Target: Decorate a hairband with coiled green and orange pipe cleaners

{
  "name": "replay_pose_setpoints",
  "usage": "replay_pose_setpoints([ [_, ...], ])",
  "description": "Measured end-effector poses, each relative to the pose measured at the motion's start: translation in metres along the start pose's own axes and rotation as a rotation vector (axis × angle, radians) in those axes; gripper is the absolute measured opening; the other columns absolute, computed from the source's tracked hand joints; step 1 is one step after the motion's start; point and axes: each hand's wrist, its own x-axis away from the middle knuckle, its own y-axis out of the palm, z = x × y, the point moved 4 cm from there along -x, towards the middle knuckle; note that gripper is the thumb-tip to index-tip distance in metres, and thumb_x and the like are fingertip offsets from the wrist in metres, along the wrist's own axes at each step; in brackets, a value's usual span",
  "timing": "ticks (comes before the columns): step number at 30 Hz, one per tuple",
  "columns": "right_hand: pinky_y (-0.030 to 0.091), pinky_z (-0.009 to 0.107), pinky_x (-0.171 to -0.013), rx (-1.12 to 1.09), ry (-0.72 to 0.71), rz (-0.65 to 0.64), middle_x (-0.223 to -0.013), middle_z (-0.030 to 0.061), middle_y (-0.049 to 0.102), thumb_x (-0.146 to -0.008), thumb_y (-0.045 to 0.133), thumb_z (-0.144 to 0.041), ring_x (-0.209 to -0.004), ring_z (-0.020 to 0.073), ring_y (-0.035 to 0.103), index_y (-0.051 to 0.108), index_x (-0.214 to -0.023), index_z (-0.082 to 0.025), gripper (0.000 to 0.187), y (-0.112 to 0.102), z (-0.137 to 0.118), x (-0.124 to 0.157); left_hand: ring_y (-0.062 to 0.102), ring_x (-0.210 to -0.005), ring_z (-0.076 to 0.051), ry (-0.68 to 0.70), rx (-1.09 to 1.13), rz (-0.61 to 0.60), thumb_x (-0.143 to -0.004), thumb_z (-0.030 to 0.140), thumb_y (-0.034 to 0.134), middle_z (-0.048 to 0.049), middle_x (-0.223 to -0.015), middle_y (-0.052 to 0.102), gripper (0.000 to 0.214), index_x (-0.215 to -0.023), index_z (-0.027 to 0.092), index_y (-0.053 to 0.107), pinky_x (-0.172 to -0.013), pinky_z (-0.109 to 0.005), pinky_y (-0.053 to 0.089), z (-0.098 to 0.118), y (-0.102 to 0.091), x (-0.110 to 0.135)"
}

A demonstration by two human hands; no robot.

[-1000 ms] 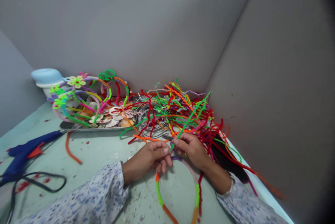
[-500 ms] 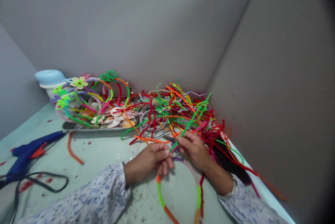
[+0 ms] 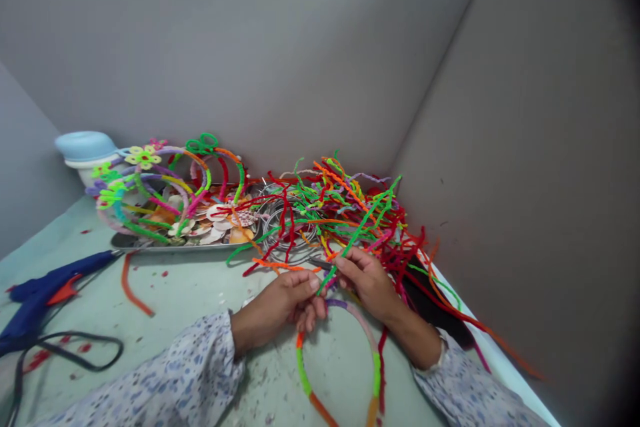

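A bright green pipe cleaner (image 3: 363, 228) slants up and away from between my two hands. My left hand (image 3: 287, 304) is closed, with thumb and forefinger pinching its lower end. My right hand (image 3: 367, 285) pinches the same strand a little farther up. Below the hands is a headband hoop (image 3: 376, 374) wrapped in purple, pink, green and orange; its top left stretch passes behind my left fingers, which seem to hold it. The hoop's lower ends run out of view. A dark red pipe cleaner (image 3: 383, 364) lies along its right side.
Behind my hands lie a tangled heap of coloured pipe cleaners (image 3: 345, 197) and a coil of wire (image 3: 274, 224). Several finished headbands (image 3: 195, 167) stand on a tray of shells (image 3: 215, 234). A blue glue gun (image 3: 60, 280) with its cord lies left, before a blue-lidded container (image 3: 87, 147).
The view has shifted slightly, so the table things sit a little farther left. Both hands keep their pinch on the green pipe cleaner, with hardly any other movement.
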Motion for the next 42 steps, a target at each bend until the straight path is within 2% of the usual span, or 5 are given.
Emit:
replay_pose_setpoints([
  [17, 0.028, 0.018, -0.042, -0.29, 0.033, 0.124, -0.054, -0.0059, 0.051, -0.076, 0.063, -0.04, -0.042, 0.0053, 0.04, 0.051, -0.068, -0.018, 0.027, -0.008, 0.007, -0.008, 0.044, -0.036, -0.004, -0.052, -0.118, -0.008, -0.08, 0.036, 0.059, 0.0025, -0.055, 0.058, 0.023, -0.075, 0.016, 0.051, -0.035, -0.014, 0.029, -0.001, 0.001, 0.003],
  [23, 0.033, 0.021, -0.044, 0.083, -0.077, 0.128, -0.054, -0.004, 0.049, -0.083, 0.053, -0.042, -0.046, 0.0089, 0.043, 0.054, -0.069, -0.018, 0.028, -0.01, -0.019, 0.0, 0.044, -0.038, -0.004, 0.065, -0.067, 0.067, -0.082, 0.034, 0.058, 0.0022, -0.056, 0.058, 0.021, -0.074, 0.017, 0.048, -0.037, -0.015, 0.026, 0.01, 0.0, 0.004],
  [26, 0.043, 0.025, -0.057, 0.44, -0.402, 0.259, -0.069, 0.0007, 0.057, -0.083, 0.055, -0.033, -0.061, 0.0129, 0.052, 0.06, -0.079, -0.019, 0.015, -0.011, -0.044, 0.011, 0.045, -0.04, -0.005, 0.147, -0.096, 0.12, -0.083, 0.033, 0.056, 0.0024, -0.056, 0.058, 0.019, -0.077, 0.016, 0.05, -0.04, -0.015, 0.029, 0.014, -0.003, 0.004],
  [32, 0.045, 0.032, -0.079, 1.109, -0.894, -0.024, -0.107, 0.0104, 0.059, -0.084, 0.053, -0.018, -0.096, 0.0202, 0.056, 0.061, -0.111, -0.022, 0.029, 0.009, -0.068, 0.028, 0.046, -0.044, -0.006, 0.216, -0.26, 0.11, -0.08, 0.036, 0.06, 0.0018, -0.056, 0.057, 0.022, -0.077, 0.014, 0.055, -0.044, -0.017, 0.033, 0.017, -0.004, 0.007],
  [42, 0.038, 0.029, -0.066, 1.343, -0.6, -0.038, -0.08, 0.0059, 0.065, -0.087, 0.048, -0.023, -0.074, 0.0177, 0.057, 0.065, -0.09, -0.021, 0.017, 0.014, -0.085, 0.035, 0.043, -0.048, -0.006, 0.271, -0.237, 0.18, -0.078, 0.036, 0.062, 0.0021, -0.06, 0.054, 0.022, -0.077, 0.014, 0.06, -0.047, -0.018, 0.031, 0.022, -0.012, 0.007],
])
